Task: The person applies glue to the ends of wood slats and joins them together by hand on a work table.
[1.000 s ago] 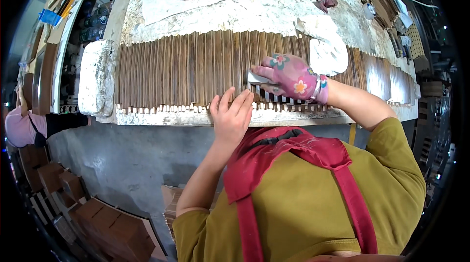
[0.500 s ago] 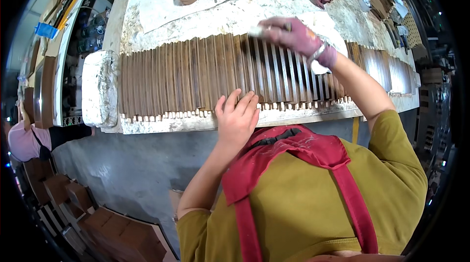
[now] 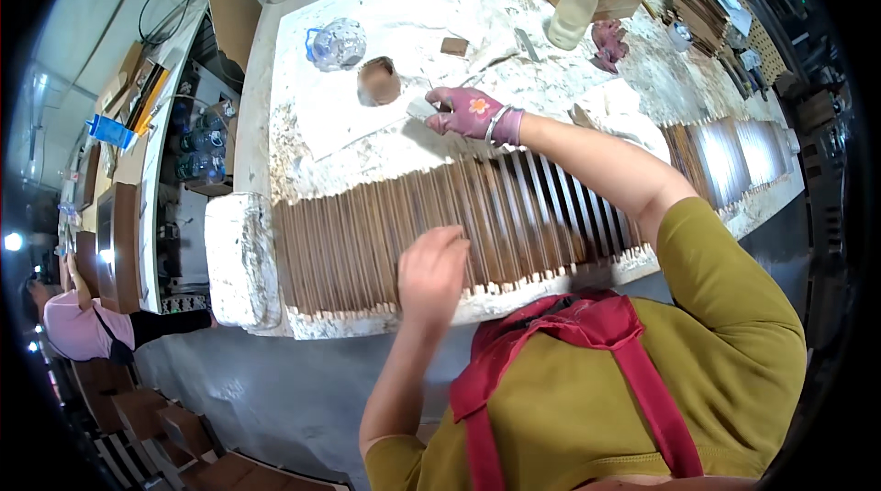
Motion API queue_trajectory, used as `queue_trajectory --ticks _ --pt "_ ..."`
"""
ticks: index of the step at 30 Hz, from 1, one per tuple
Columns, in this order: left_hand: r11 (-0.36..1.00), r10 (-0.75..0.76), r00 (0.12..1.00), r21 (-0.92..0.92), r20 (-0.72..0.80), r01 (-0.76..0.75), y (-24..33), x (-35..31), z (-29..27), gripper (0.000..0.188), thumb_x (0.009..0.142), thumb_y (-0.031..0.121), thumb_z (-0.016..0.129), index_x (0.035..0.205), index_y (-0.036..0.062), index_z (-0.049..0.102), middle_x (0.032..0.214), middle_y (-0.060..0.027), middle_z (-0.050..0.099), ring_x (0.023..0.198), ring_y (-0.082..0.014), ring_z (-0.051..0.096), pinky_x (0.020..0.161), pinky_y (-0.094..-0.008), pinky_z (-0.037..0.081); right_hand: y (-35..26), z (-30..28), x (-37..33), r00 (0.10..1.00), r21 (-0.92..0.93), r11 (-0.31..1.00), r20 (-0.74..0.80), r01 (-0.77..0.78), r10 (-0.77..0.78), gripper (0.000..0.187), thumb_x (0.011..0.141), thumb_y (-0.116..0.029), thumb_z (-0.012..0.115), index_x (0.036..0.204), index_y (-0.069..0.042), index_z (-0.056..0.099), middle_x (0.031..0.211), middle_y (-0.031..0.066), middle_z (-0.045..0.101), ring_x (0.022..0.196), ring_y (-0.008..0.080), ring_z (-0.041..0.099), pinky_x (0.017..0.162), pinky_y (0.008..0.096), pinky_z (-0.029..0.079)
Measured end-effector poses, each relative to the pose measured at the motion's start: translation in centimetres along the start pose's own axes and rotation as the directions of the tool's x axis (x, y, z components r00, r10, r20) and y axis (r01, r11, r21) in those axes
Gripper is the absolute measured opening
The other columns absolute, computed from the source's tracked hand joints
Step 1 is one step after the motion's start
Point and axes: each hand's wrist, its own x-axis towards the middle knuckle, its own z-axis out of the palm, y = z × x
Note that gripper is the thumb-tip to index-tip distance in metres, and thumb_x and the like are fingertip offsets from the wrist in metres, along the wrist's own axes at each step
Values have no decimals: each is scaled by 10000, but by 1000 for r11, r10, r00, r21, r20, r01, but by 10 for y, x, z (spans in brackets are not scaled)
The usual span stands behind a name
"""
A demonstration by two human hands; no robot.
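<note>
A long row of dark brown wooden strips point(image 3: 385, 243) lies side by side across the white-stained workbench, pale pegs showing along the near ends. Over the middle of the row is my bare left hand point(image 3: 434, 275), its bent fingers blurred and partly hidden. My right hand point(image 3: 470, 115), in a mauve glove with a flower on it, is closed around a small whitish pad point(image 3: 421, 109) above the bench, beyond the strips. Just left of that pad stands a brown-stained cup point(image 3: 378, 83).
A clear plastic jug point(image 3: 338, 44) stands beyond the cup. Farther right are a bottle of pale liquid point(image 3: 576, 6), a crumpled mauve glove point(image 3: 609, 44) and a white cloth point(image 3: 624, 115). A wrapped white block point(image 3: 241, 262) sits at the row's left end. Another person point(image 3: 87, 321) works far left.
My right hand has moved off the strips, left and away from me, toward the cup. My left hand has gone from fingers spread at the near ends to bent fingers over the row. The view has shifted.
</note>
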Motion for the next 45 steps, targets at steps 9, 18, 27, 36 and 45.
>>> queue_trajectory --ticks 9,18,27,36,45 --pt "991 -123 989 -46 77 127 -85 90 -8 155 835 142 672 953 44 651 1131 -109 624 1048 -294 581 892 -384 455 2 11 14 979 -292 937 -8 193 -204 426 852 -328 641 1175 -68 544 968 217 644 933 377 639 794 435 502" --pt "997 -12 976 72 217 -3 -122 120 20 232 819 165 682 1026 67 647 1029 -93 653 951 -296 616 809 -380 486 57 -70 75 946 -393 919 -300 -4 -125 336 850 -329 616 1114 -120 619 1077 155 638 951 324 644 813 424 518" --pt "994 -56 974 108 220 33 -135 118 18 205 847 154 654 1023 49 642 961 -125 650 891 -324 610 772 -401 492 52 -74 107 987 -739 666 -161 -106 -21 353 780 -227 623 1120 -135 602 1083 124 650 1027 309 617 848 432 489" --pt "993 -67 962 109 263 39 -145 125 28 171 855 132 619 1003 50 641 920 -119 614 868 -324 588 753 -401 484 43 -65 100 987 -634 773 -120 5 -105 337 846 -428 554 858 -111 667 886 127 679 888 318 657 797 449 499" --pt "963 12 907 239 421 -124 -144 157 58 281 808 126 661 1080 68 623 899 -118 552 869 -322 567 749 -416 487 48 -28 123 988 -416 897 -30 -152 153 345 717 -332 671 949 -81 721 948 173 704 881 309 675 797 379 520"
